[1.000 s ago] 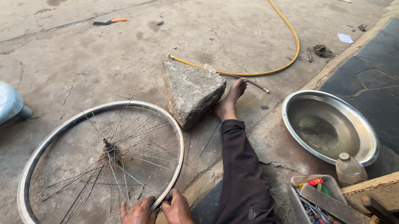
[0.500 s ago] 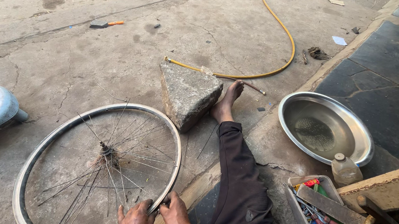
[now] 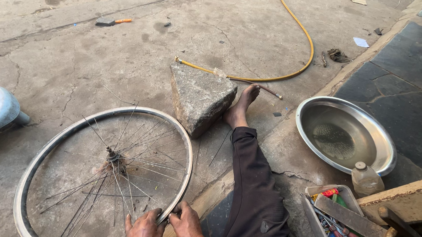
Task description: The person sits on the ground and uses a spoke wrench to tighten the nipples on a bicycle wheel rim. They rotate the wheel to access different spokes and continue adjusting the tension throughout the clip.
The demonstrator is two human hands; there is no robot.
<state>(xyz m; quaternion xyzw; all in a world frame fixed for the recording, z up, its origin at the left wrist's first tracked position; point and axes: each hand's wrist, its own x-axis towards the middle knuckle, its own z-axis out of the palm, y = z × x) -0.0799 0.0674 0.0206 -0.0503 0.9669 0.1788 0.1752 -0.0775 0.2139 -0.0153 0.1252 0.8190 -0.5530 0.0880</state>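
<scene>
Concrete ground: stone block beside wheel rim

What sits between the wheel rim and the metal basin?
In the head view, the person's outstretched leg lies between wheel rim and metal basin, with the stone block farther up.

Open-air roadside repair spot: cracked concrete ground, tool tray, air hose.
</scene>
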